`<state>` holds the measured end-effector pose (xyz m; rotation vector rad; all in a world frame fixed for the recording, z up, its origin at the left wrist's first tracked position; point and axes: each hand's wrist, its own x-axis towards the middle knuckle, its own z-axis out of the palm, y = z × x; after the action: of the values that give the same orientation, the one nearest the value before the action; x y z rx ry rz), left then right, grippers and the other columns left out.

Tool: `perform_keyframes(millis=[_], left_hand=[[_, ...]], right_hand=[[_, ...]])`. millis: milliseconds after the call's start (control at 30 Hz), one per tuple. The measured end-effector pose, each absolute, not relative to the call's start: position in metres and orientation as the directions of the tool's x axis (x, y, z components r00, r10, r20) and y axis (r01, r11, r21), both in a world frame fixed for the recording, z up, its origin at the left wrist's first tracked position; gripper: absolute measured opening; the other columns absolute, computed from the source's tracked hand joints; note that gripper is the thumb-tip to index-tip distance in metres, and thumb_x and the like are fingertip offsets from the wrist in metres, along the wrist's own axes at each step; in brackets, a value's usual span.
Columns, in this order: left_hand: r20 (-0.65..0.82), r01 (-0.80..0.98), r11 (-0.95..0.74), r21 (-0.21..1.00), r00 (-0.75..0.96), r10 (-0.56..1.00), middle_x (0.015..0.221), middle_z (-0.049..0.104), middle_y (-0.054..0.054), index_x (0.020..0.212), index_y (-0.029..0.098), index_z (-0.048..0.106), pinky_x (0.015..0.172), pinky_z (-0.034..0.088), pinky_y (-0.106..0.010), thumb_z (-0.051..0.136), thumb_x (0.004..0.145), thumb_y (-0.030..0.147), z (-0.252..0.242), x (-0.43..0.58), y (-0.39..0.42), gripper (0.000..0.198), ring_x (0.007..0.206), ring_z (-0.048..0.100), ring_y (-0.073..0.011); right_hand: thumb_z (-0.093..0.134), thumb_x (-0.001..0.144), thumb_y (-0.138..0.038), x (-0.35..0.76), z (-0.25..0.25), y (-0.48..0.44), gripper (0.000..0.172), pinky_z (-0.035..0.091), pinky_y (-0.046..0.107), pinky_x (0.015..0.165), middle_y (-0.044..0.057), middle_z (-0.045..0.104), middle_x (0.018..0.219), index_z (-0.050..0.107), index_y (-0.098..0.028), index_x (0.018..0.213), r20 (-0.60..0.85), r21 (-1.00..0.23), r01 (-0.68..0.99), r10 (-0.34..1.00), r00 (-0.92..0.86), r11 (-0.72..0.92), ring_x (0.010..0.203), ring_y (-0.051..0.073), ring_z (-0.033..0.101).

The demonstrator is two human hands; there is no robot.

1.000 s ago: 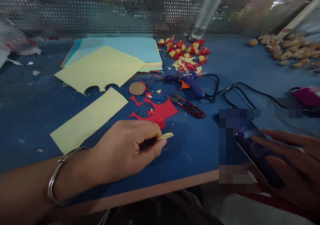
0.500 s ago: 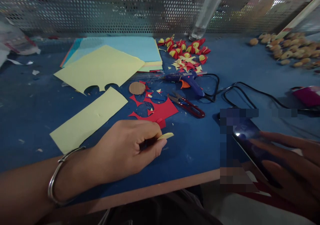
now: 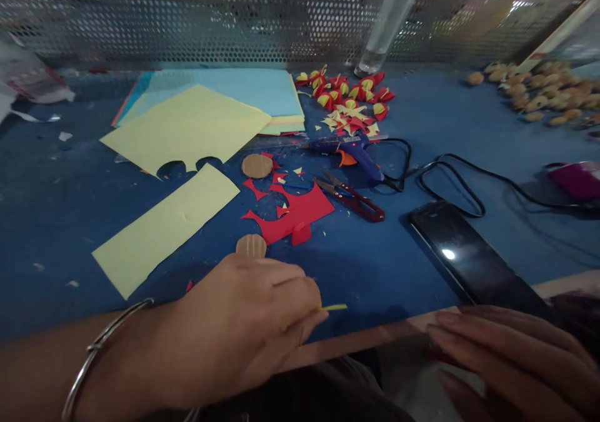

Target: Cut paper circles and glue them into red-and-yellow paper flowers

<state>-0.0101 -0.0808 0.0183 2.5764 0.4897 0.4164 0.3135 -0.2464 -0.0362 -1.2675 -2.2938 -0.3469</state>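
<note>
My left hand [image 3: 262, 322] pinches a small piece of yellow paper [image 3: 335, 307], whose thin edge pokes out past the fingertips near the table's front edge. Just behind the knuckles lies a corrugated cardboard disc [image 3: 251, 246], partly covered by the hand. Cut red paper [image 3: 300, 212] with curved notches lies beyond it, and a second cardboard disc [image 3: 257, 166] rests farther back. At the lower right, my right hand [image 3: 510, 359] has its fingers stretched out and holds nothing visible. It is beside the near end of a black phone [image 3: 478, 256].
Red-handled thread snips [image 3: 351, 200] and a blue glue gun [image 3: 359, 153] with a black cord lie mid-table. Pale yellow sheets [image 3: 169, 228] and a coloured paper stack [image 3: 244, 90] are left. Folded red-yellow paper pieces [image 3: 365, 90] sit behind, below a clear cylinder [image 3: 389, 25].
My left hand has moved nearer the front edge with the yellow paper, uncovering a cardboard disc. My right hand has come off the phone, down towards me.
</note>
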Motion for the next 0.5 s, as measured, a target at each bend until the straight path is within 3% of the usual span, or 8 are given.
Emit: perform_keyframes(millis=[67,167,333,500], left_hand=[[0.201,0.226,-0.867,0.444,0.918,0.342,0.07,0.064,0.003,0.08,0.019,0.06,0.056,0.035,-0.03,0.054,0.096,0.003,0.018,-0.012,-0.086,0.024,0.061,0.057,-0.0129],[0.183,0.185,-0.897,0.402,0.943,0.277,0.07,0.062,0.004,0.081,0.021,0.053,0.054,0.033,-0.032,0.058,0.089,0.003,0.017,-0.014,-0.09,0.021,0.058,0.053,-0.0138],[0.156,0.156,-0.908,0.388,0.96,0.232,0.074,0.065,0.006,0.082,0.022,0.051,0.053,0.035,-0.034,0.071,0.084,0.006,0.016,-0.016,-0.092,0.026,0.06,0.054,-0.0139],[0.154,0.174,-0.907,0.384,0.956,0.248,0.077,0.064,0.006,0.081,0.022,0.052,0.053,0.037,-0.035,0.071,0.086,0.006,0.012,-0.016,-0.092,0.025,0.062,0.054,-0.0139]], right_hand=[[0.077,0.086,-0.016,0.279,-0.025,-0.23,0.043,0.067,0.044,0.076,0.011,0.081,0.108,0.078,-0.019,0.129,0.56,-0.088,0.83,0.717,-0.415,0.55,0.098,0.03,0.076],[0.072,0.095,-0.018,0.244,-0.015,-0.209,0.021,0.067,0.038,0.082,0.007,0.082,0.102,0.077,-0.019,0.115,0.589,-0.163,0.815,0.718,-0.372,0.556,0.097,0.023,0.076],[0.07,0.098,-0.015,0.223,-0.014,-0.192,0.015,0.067,0.035,0.079,0.004,0.083,0.097,0.075,-0.02,0.111,0.572,-0.259,0.773,0.737,-0.36,0.579,0.089,0.019,0.078],[0.068,0.098,-0.009,0.216,-0.013,-0.19,0.014,0.064,0.032,0.084,0.002,0.082,0.095,0.072,-0.018,0.109,0.548,-0.319,0.738,0.751,-0.368,0.595,0.086,0.015,0.077]])
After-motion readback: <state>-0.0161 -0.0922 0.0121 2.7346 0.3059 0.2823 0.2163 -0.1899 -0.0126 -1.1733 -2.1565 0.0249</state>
